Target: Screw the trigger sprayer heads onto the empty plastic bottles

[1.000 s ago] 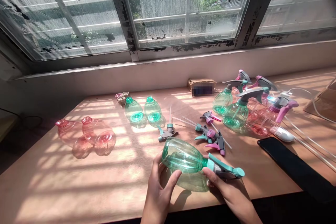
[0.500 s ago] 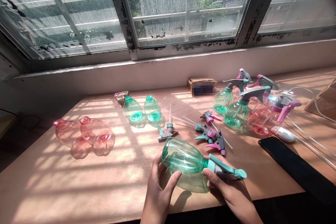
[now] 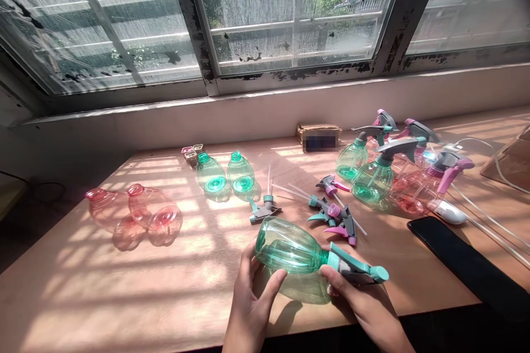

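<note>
I hold a green see-through spray bottle (image 3: 290, 251) on its side just above the wooden table (image 3: 124, 298), near the front edge. My left hand (image 3: 252, 298) wraps around the bottle's body from below, thumb on its front. My right hand (image 3: 360, 300) grips the neck end, where a teal and grey trigger head (image 3: 356, 269) sits on the bottle and points right.
Two pink bottles (image 3: 136, 212) without heads lie at the left, two green ones (image 3: 226, 174) at the middle back. Loose trigger heads (image 3: 331, 215) with tubes lie ahead. Several assembled sprayers (image 3: 385, 168) stand at the right, beside a black phone (image 3: 459, 262), a white mouse (image 3: 449, 212) and a small box (image 3: 318, 137).
The bottle and both hands have hardly shifted; the trigger head sits a touch further right than a second ago.
</note>
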`<state>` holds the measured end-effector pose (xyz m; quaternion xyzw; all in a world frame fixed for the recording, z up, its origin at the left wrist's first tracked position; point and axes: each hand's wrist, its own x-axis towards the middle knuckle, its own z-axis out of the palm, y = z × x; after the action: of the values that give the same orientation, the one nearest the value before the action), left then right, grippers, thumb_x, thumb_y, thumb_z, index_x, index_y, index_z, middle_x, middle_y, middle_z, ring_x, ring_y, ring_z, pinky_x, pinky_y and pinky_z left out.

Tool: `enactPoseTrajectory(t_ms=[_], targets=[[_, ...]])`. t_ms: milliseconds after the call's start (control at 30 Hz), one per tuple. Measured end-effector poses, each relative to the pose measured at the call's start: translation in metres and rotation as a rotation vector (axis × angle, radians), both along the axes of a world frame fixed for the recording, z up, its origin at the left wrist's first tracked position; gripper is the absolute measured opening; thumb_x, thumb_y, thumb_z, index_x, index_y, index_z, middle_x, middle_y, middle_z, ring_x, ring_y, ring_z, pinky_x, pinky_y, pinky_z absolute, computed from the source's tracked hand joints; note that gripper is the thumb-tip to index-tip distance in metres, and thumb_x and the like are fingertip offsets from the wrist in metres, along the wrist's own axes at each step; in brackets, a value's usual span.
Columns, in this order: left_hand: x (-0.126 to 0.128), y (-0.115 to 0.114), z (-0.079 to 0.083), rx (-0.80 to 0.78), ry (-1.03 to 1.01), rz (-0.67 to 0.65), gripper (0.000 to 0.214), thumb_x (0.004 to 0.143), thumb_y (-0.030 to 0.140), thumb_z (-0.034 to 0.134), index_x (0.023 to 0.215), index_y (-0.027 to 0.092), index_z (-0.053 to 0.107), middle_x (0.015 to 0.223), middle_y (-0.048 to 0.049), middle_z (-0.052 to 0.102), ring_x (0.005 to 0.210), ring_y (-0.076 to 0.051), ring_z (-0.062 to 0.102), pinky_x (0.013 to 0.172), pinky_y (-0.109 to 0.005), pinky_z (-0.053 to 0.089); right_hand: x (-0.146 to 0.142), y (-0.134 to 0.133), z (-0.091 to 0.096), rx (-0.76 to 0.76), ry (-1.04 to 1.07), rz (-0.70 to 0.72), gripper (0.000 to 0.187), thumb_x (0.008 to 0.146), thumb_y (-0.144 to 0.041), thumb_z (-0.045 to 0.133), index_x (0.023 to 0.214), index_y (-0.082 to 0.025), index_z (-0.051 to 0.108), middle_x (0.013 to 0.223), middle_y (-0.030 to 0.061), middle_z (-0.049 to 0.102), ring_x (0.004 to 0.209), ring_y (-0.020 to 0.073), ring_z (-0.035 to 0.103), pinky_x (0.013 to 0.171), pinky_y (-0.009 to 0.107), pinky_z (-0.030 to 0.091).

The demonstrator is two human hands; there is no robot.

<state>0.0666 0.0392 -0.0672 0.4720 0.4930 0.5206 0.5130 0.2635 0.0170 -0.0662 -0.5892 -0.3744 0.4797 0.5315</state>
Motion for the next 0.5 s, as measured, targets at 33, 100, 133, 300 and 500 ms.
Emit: enactPoseTrajectory(t_ms=[33,100,133,300,500], targets=[[0.0002,-0.0001,0.0000,0.004,-0.002,0.005,0.067,0.085,0.047,0.078,0.143,0.027,0.050,0.134,-0.0114,0.070,0.132,-0.034,0.061,0.112,-0.048,0.046,0.0002,0.0001,-0.0001,-0.003,-0.001,0.000,0.051,0.072,-0.072,0.082,0.094,-0.027,0.079,0.057,-0.0044,0.063,0.057,0.0189,0.056,0.060,0.029,0.049],[0.0007,-0.0003,-0.0002,0.013,-0.010,0.014,0.068,0.084,0.048,0.078,0.142,0.026,0.051,0.133,-0.0120,0.071,0.131,-0.034,0.061,0.111,-0.049,0.046,0.0010,0.0000,-0.0005,-0.007,-0.006,0.003,0.051,0.073,-0.071,0.082,0.098,-0.027,0.078,0.057,-0.0043,0.063,0.057,0.0188,0.055,0.058,0.029,0.048],[0.0009,-0.0004,-0.0004,0.017,-0.014,0.016,0.069,0.083,0.049,0.079,0.142,0.026,0.051,0.133,-0.0124,0.071,0.131,-0.035,0.062,0.111,-0.049,0.047,0.0015,-0.0001,-0.0006,-0.007,-0.008,0.004,0.050,0.073,-0.070,0.082,0.098,-0.027,0.078,0.057,-0.0042,0.062,0.057,0.0188,0.054,0.057,0.029,0.047],[0.0006,-0.0005,-0.0002,0.010,-0.013,0.004,0.067,0.084,0.050,0.077,0.141,0.025,0.050,0.134,-0.0133,0.070,0.132,-0.034,0.060,0.112,-0.050,0.045,0.0019,0.0000,0.0018,0.015,0.005,0.028,0.043,0.075,-0.068,0.083,0.089,-0.027,0.077,0.057,-0.0034,0.061,0.055,0.0182,0.052,0.052,0.027,0.045],[0.0011,-0.0010,0.0027,0.005,-0.022,0.030,0.062,0.086,0.050,0.076,0.137,0.025,0.051,0.133,-0.0124,0.071,0.130,-0.033,0.062,0.108,-0.047,0.047,0.0006,0.0009,0.0081,0.030,0.045,0.059,0.045,0.077,-0.065,0.082,0.100,-0.027,0.075,0.059,-0.0049,0.062,0.056,0.0174,0.054,0.055,0.026,0.048]])
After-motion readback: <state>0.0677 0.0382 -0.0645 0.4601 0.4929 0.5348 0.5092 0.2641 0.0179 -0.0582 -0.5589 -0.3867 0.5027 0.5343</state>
